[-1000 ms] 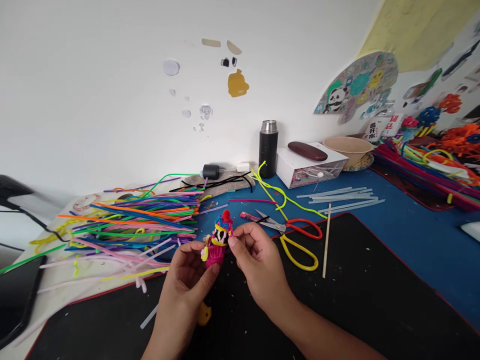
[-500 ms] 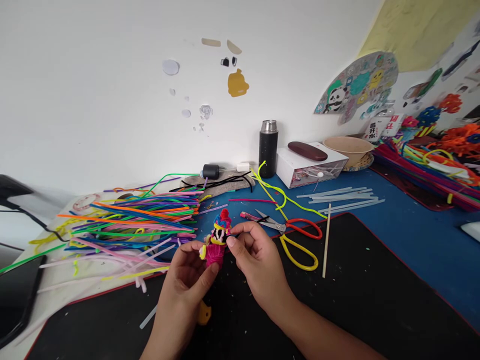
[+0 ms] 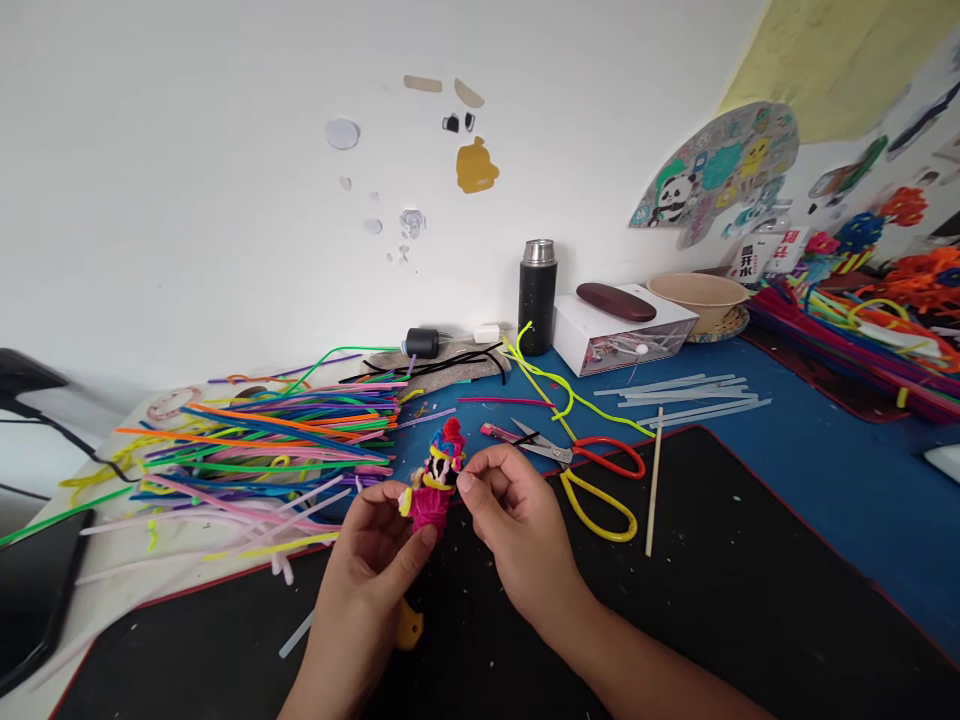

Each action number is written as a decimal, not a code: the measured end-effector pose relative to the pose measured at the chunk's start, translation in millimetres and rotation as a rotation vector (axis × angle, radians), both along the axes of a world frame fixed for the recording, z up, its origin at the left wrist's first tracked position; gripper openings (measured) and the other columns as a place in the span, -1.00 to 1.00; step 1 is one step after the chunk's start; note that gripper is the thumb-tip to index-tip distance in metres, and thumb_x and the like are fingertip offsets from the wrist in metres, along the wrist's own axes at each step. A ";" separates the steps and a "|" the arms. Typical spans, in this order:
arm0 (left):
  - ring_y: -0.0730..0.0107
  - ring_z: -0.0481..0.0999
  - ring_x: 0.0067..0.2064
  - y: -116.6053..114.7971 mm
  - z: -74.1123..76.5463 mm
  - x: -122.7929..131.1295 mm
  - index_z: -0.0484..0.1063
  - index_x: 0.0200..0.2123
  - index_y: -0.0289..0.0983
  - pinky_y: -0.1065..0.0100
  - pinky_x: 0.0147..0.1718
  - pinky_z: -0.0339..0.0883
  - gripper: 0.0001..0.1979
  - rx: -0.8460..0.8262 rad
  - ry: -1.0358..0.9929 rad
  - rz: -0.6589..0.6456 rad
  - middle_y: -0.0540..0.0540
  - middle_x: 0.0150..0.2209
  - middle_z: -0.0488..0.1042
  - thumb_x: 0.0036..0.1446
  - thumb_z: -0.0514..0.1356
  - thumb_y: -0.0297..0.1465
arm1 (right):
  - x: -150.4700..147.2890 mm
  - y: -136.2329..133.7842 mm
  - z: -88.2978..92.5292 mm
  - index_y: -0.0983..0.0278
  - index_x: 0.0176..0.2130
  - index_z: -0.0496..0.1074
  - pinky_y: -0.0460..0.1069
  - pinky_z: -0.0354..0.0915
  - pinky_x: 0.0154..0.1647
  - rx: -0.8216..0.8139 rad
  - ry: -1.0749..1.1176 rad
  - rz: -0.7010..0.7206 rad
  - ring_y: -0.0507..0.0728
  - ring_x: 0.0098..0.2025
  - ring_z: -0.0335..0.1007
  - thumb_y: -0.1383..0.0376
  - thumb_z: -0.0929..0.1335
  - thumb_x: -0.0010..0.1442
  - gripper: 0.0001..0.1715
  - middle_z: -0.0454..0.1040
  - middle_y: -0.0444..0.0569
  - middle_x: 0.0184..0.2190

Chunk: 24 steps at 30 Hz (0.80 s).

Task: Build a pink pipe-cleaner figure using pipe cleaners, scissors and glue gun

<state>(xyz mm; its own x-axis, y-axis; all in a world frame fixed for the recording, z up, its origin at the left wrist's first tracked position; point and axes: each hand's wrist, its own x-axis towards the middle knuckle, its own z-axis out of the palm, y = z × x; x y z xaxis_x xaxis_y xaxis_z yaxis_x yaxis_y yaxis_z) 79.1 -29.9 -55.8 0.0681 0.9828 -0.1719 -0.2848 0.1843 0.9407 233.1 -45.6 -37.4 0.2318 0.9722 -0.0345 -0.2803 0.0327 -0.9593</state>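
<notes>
My left hand (image 3: pixel 364 570) is closed round the lower part of a small pipe-cleaner figure (image 3: pixel 430 505), thumb in front and fingers behind. The figure has a magenta body, a black and pale face, yellow bands, and a blue and red top. At the right side of its head, my right hand (image 3: pixel 514 520) has thumb and forefinger pinched together; what they hold is too small to make out. Right of the hands lie scissors (image 3: pixel 551 452) with one red and one yellow handle, blades apart. Under my left wrist a yellow piece (image 3: pixel 409 628) is partly hidden.
Many coloured pipe cleaners (image 3: pixel 277 440) are heaped on the left. Glue sticks (image 3: pixel 690 392) and a thin wooden stick (image 3: pixel 654 490) lie at right. Behind stand a black flask (image 3: pixel 537 300), a white drawer box (image 3: pixel 626 335) and a beige bowl (image 3: pixel 696 292). A black mat (image 3: pixel 720 580) covers the front.
My right fingertips have shifted very slightly at the figure's head, and the dark bit seen between them before is now hardly visible. My left hand keeps its hold on the figure.
</notes>
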 end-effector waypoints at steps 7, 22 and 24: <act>0.29 0.65 -0.14 -1.6 4.8 2.9 0.49 -0.12 -0.16 0.41 -0.18 0.53 -0.50 -0.011 -0.018 0.018 -0.03 -0.16 0.63 -0.07 0.62 -0.30 | 0.7 -1.0 0.3 0.19 -0.27 0.38 -0.10 -0.08 -0.57 -0.007 0.046 0.029 -0.02 -0.56 -0.03 -0.03 0.51 0.27 -0.59 0.14 -0.31 -0.58; 0.28 0.63 -0.11 -0.6 3.8 3.0 0.53 -0.14 -0.17 0.41 -0.18 0.53 -0.53 -0.023 -0.068 0.037 -0.04 -0.14 0.64 -0.09 0.62 -0.32 | 1.1 0.6 -1.1 0.19 -0.28 0.36 -0.09 -0.11 -0.58 -0.001 0.099 -0.004 -0.03 -0.57 -0.10 -0.07 0.52 0.25 -0.54 0.06 -0.35 -0.59; 0.26 0.64 -0.10 1.3 3.1 0.7 0.54 -0.14 -0.18 0.38 -0.17 0.54 -0.51 -0.041 -0.071 0.027 -0.05 -0.14 0.65 -0.11 0.64 -0.32 | 1.6 0.9 -0.3 0.19 -0.28 0.36 -0.09 -0.12 -0.58 0.005 0.107 -0.016 -0.04 -0.58 -0.11 -0.07 0.52 0.26 -0.54 0.07 -0.35 -0.58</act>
<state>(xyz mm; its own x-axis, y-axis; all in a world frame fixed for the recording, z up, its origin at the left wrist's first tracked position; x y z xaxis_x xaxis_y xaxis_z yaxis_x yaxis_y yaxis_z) 79.9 -28.6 -52.7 0.0553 0.9766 -0.2080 -0.3563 0.2139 0.9096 234.8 -44.7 -37.7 0.2429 0.9685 -0.0549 -0.3808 0.0431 -0.9237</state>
